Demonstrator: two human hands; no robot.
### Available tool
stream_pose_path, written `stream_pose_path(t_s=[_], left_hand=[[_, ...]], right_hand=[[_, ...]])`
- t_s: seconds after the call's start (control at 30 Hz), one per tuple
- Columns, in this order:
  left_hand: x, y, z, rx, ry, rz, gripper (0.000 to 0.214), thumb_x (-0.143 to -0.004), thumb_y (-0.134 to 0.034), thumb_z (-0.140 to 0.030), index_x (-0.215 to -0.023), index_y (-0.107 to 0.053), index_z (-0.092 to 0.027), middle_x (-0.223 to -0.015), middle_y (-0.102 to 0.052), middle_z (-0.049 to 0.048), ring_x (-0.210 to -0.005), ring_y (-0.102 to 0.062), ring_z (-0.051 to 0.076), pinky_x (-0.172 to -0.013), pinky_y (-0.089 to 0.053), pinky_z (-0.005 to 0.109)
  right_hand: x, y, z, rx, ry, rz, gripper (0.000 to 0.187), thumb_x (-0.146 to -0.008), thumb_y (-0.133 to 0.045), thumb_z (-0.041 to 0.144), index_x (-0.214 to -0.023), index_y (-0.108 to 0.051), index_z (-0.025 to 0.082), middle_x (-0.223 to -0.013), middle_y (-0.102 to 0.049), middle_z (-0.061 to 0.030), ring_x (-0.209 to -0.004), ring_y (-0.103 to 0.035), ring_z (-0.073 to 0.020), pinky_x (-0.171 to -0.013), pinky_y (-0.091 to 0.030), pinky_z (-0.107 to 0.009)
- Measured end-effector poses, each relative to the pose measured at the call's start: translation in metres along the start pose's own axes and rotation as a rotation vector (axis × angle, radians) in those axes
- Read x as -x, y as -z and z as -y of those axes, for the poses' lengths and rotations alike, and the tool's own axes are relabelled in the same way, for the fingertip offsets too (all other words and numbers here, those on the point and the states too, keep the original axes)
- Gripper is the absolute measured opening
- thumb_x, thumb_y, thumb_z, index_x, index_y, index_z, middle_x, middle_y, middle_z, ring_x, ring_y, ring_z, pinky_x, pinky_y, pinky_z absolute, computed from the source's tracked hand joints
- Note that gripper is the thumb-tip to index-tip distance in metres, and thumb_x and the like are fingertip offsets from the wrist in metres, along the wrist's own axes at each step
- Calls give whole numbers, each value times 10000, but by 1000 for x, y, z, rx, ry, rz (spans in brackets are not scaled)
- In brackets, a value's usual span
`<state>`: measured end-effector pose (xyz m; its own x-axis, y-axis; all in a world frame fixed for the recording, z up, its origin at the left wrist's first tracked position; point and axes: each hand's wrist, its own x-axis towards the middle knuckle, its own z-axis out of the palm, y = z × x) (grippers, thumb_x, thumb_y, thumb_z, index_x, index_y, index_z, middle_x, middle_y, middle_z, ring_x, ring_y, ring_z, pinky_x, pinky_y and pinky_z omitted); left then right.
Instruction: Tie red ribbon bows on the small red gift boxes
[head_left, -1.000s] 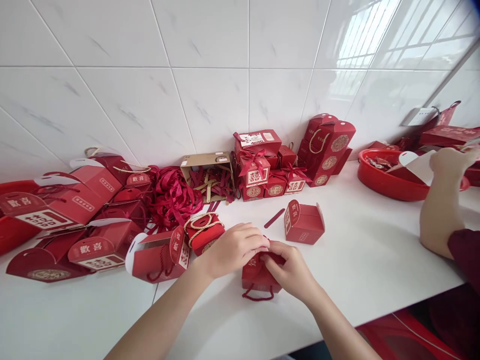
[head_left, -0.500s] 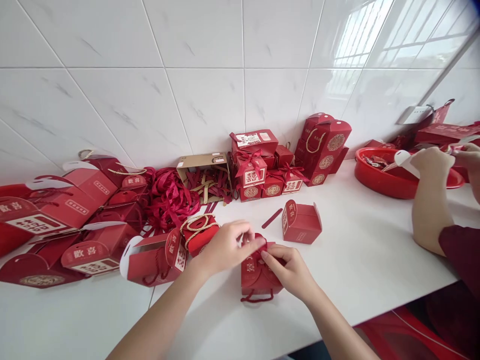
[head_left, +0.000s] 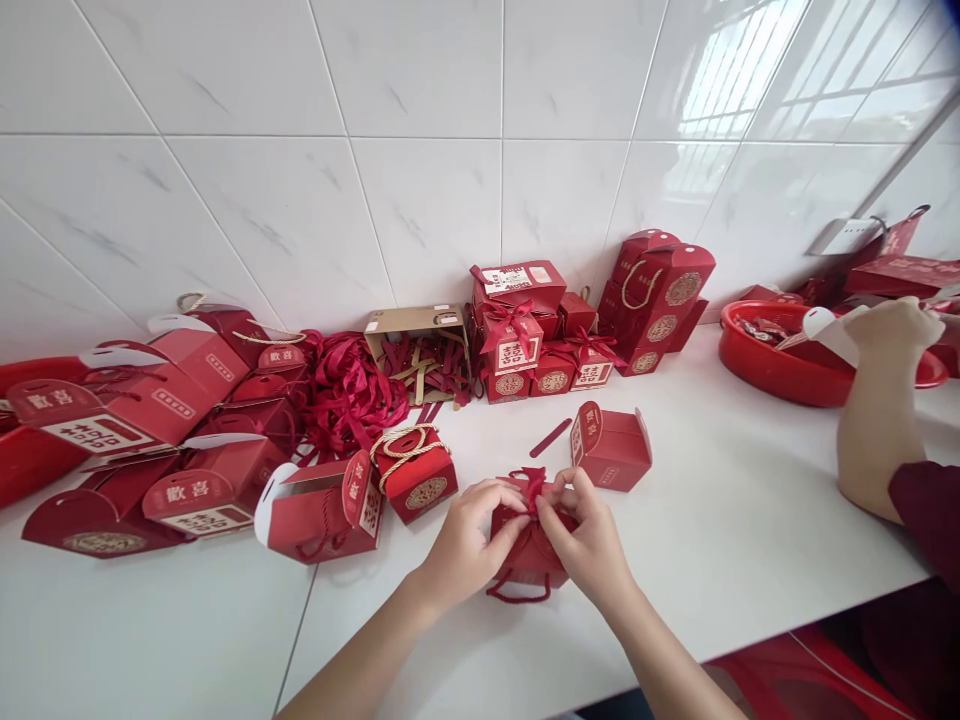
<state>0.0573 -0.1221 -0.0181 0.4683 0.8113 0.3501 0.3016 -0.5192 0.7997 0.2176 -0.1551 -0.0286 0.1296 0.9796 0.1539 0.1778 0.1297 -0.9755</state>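
— Both hands on the small red box (head_left: 529, 550), near the counter (head_left: 712, 540) edge at 6 o'clock. Left hand (head_left: 466, 540) pinching the red cord (head_left: 531, 484) on top, grip clamped on it. Right hand (head_left: 589, 540) pinching the same cord, grip shut on it too.

— Could slip loose with a weak pinch. Could crush the lid with a hard pull.

— Open box (head_left: 611, 450) close by at 1 o'clock, easy to bump. Another person's hand (head_left: 885, 390) far off at 3 o'clock, by the red bowl (head_left: 750, 365).

Three small red boxes (head_left: 611, 447) lie mid-counter, one red basin (head_left: 757, 362) stands at the right edge, one cardboard carton (head_left: 417, 325) at the back, and one loose red strip (head_left: 549, 437).
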Motion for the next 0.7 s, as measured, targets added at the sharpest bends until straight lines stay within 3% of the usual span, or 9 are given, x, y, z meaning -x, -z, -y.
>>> stream_pose_path(t_s=[0.13, 0.27, 0.4, 0.53, 0.7], left_hand=[[2, -4, 5, -21, 16, -40, 142, -813, -541, -70, -849, -573, -204, -876, -666, 14, -866, -634, 159, -818, -508, 295], [3, -6, 9, -37, 13, -90, 186, -795, -516, -35, -820, -568, -212, -830, -666, -6, -808, -642, 144, -776, -515, 274], [2, -8, 10, -18, 6, -123, 172, -799, -526, -46, -809, -562, -213, -832, -675, -4, -805, -654, 144, -768, -524, 273], [1, -9, 9, -21, -4, -159, 179, -794, -522, -38, -796, -559, -213, -829, -684, 0, -810, -664, 149, -758, -530, 275], [3, -12, 10, -29, -10, -219, 175, -812, -515, -48, -787, -557, -216, -819, -683, -4, -802, -663, 148, -752, -531, 281]], right_hand=[[-1, -2, 1, 89, 105, -3, 28, -866, -501, 213, -852, -523, 223, -772, -647, -11, -700, -623, -159, -653, -494, -263], [1, -1, 1, 222, 209, -45, 134, -857, -508, 202, -860, -643, 202, -835, -632, -55, -733, -631, -178, -666, -518, -292], [3, 3, 0, 270, 256, -1, 188, -861, -532, 229, -935, -699, 184, -895, -606, -90, -779, -635, -196, -663, -536, -307], [5, 4, -7, 293, 233, -16, 182, -853, -569, 276, -876, -728, 190, -916, -588, -104, -776, -630, -211, -608, -534, -316], [4, 4, -12, 199, 80, -7, 194, -848, -586, 341, -783, -726, 223, -1220, -559, -127, -1136, -541, -301, -860, -509, -420]])
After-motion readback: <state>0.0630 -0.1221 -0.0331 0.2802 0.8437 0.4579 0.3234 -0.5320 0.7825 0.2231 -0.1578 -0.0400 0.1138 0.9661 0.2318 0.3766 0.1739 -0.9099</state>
